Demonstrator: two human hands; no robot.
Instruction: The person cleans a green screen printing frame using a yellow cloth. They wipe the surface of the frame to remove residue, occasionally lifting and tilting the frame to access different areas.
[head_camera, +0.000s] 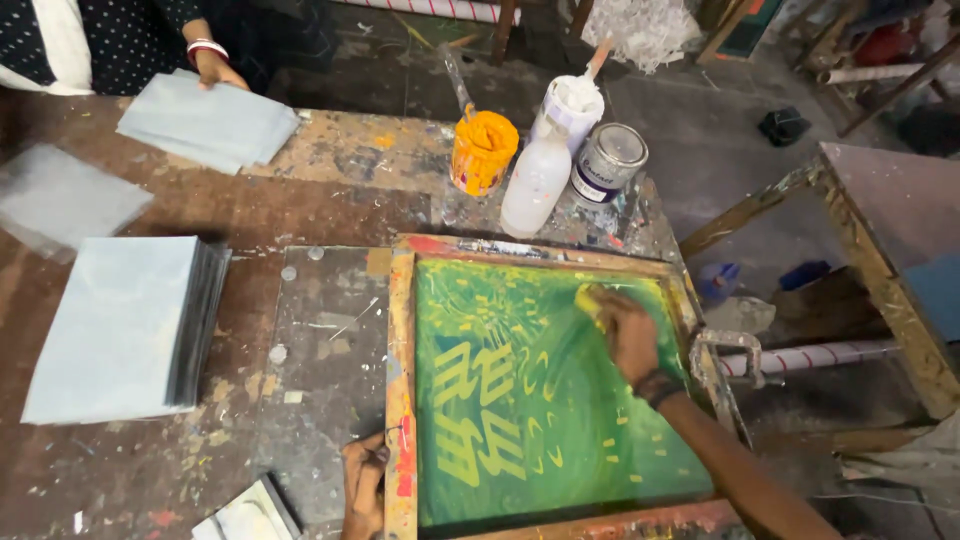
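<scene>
Right hand (628, 335) clamped on one sponge (588, 300); left hand (365, 485) grips one frame (401, 400).

There is just one view, from a camera worn on the person's head. It looks steeply down and forward over the paint-spattered bench (330, 190), close enough that the green printing screen (540, 390) fills the lower middle. The person's own forearms enter from the bottom edge. The far side of the bench and a strip of floor (700, 150) run along the top.
</scene>
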